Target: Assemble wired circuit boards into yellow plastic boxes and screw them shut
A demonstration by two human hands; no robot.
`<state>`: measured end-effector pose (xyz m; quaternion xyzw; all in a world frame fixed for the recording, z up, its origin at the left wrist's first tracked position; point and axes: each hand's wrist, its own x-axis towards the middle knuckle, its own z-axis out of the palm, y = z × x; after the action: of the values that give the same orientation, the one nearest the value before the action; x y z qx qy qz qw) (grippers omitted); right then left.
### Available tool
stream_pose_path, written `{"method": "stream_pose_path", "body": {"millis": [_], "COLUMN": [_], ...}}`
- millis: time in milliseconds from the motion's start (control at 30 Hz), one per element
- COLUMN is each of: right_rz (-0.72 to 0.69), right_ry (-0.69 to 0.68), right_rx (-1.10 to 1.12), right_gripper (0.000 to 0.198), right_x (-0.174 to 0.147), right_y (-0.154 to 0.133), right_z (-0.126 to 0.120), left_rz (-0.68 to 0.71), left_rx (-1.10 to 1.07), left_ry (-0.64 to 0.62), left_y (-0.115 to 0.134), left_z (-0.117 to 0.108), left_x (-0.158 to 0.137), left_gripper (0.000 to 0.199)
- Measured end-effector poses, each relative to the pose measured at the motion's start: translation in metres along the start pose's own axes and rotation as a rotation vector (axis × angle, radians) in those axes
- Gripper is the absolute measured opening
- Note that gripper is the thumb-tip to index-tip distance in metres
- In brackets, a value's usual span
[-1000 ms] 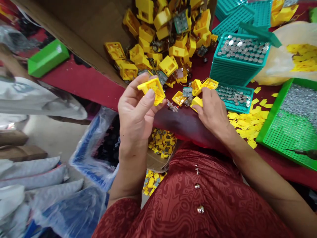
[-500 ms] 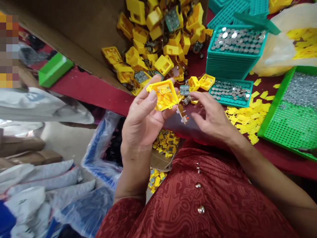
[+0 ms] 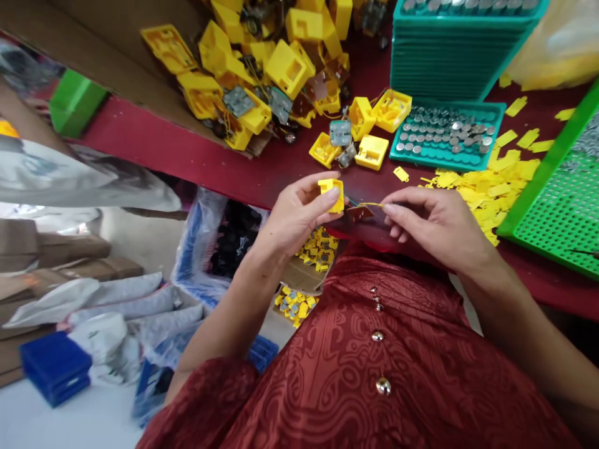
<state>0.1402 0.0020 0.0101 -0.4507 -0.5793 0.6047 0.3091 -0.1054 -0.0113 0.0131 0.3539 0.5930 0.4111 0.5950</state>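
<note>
My left hand (image 3: 299,212) is closed around a small yellow plastic housing (image 3: 337,198), thumb on its near face. Thin wires lead from the housing to a small brown circuit board (image 3: 360,214) hanging between my hands. With thumb and forefinger, my right hand (image 3: 433,221) pinches the end of a yellow wire (image 3: 372,204). Just beyond my hands on the red cloth lie a yellow half-shell (image 3: 324,151), a grey-green part (image 3: 340,133) and a yellow box-shaped housing (image 3: 372,152).
A cardboard box (image 3: 112,43) on its side spills yellow housings (image 3: 285,68). To the right stand a stack of teal trays (image 3: 461,59), a teal tray of silver discs (image 3: 447,159), loose yellow pieces (image 3: 486,193) and a green perforated tray (image 3: 561,218). Below is a plastic-lined blue crate (image 3: 187,262).
The left hand has turned the housing so its open inside no longer faces me. My right hand, apart from it before, now pinches the wire. The view has shifted closer to the table.
</note>
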Motion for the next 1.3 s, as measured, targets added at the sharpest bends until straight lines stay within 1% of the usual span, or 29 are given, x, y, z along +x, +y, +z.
{"method": "stream_pose_path", "body": {"millis": [67, 133, 200, 233, 267, 333, 400, 467, 567, 667, 700, 767, 800, 833, 867, 900, 967, 1000, 1067, 1133, 1200, 1300], "right_rz": [-0.083, -0.169, -0.224, -0.237, -0.243, -0.225, -0.191, -0.185, -0.278, -0.360, -0.372, -0.401, -0.406, -0.405, -0.396, -0.353, -0.276, -0.247, -0.226, -0.235, -0.276, -0.402], "right_ry": [0.046, 0.119, 0.171, 0.181, 0.185, 0.179, 0.166, 0.151, 0.105, -0.002, -0.028, -0.038, -0.021, 0.001, 0.029, 0.057, 0.128, 0.158, 0.197, 0.223, 0.240, 0.268], "right_rx": [-0.119, -0.193, -0.222, -0.227, -0.224, -0.203, -0.189, -0.217, -0.350, -0.486, -0.517, -0.554, -0.564, -0.567, -0.567, -0.582, -0.622, -0.641, -0.656, -0.646, -0.628, -0.597], "right_gripper": [0.021, 0.022, 0.024, 0.024, 0.026, 0.028, 0.029, 0.027, 0.018, 0.008, 0.008, 0.018, 0.022, 0.023, 0.020, 0.018, 0.015, 0.015, 0.014, 0.014, 0.013, 0.012], "right_x": [0.007, 0.015, 0.020, 0.022, 0.023, 0.025, 0.031, 0.040, 0.060, 0.072, 0.072, 0.065, 0.058, 0.050, 0.042, 0.033, 0.018, 0.012, 0.004, 0.000, -0.001, 0.002], "right_y": [-0.002, -0.004, -0.004, -0.004, -0.003, -0.003, -0.006, -0.016, -0.040, -0.062, -0.065, -0.061, -0.054, -0.045, -0.034, -0.022, 0.000, 0.009, 0.023, 0.030, 0.028, 0.017], "right_z": [-0.004, -0.006, -0.007, -0.006, -0.006, -0.005, -0.004, -0.003, 0.000, 0.003, 0.004, 0.003, 0.002, 0.000, -0.001, -0.002, -0.002, -0.001, 0.003, 0.006, 0.008, 0.009], "left_rz": [0.057, 0.191, 0.328, 0.364, 0.371, 0.302, 0.179, 0.066, -0.086, -0.227, -0.256, -0.276, -0.265, -0.239, -0.197, -0.143, -0.011, 0.050, 0.140, 0.203, 0.277, 0.414], "left_rx": [0.065, 0.133, 0.180, 0.197, 0.209, 0.219, 0.206, 0.188, 0.158, 0.066, 0.026, -0.036, -0.051, -0.052, -0.040, -0.015, 0.055, 0.094, 0.167, 0.241, 0.314, 0.349], "left_ry": [-0.020, -0.030, -0.024, -0.018, -0.012, -0.003, -0.010, -0.047, -0.173, -0.323, -0.365, -0.416, -0.407, -0.366, -0.299, -0.215, -0.057, -0.011, 0.019, 0.019, 0.028, 0.041], "left_y": [0.002, 0.006, 0.009, 0.009, 0.008, 0.006, 0.005, 0.008, 0.014, 0.017, 0.016, 0.012, 0.009, 0.005, 0.000, -0.005, -0.015, -0.019, -0.025, -0.026, -0.023, -0.016], "left_z": [-0.001, -0.003, -0.006, -0.006, -0.007, -0.009, -0.011, -0.014, -0.021, -0.026, -0.027, -0.026, -0.025, -0.024, -0.022, -0.021, -0.018, -0.017, -0.014, -0.010, -0.006, -0.002], "left_x": [0.002, 0.007, 0.014, 0.017, 0.018, 0.018, 0.015, 0.010, 0.005, 0.001, 0.001, -0.001, -0.001, 0.000, 0.001, 0.002, 0.006, 0.008, 0.009, 0.005, -0.001, -0.013], "left_gripper": [0.061, 0.070, 0.081, 0.084, 0.084, 0.078, 0.070, 0.063, 0.058, 0.055, 0.053, 0.050, 0.048, 0.047, 0.047, 0.049, 0.062, 0.069, 0.076, 0.072, 0.066, 0.060]}}
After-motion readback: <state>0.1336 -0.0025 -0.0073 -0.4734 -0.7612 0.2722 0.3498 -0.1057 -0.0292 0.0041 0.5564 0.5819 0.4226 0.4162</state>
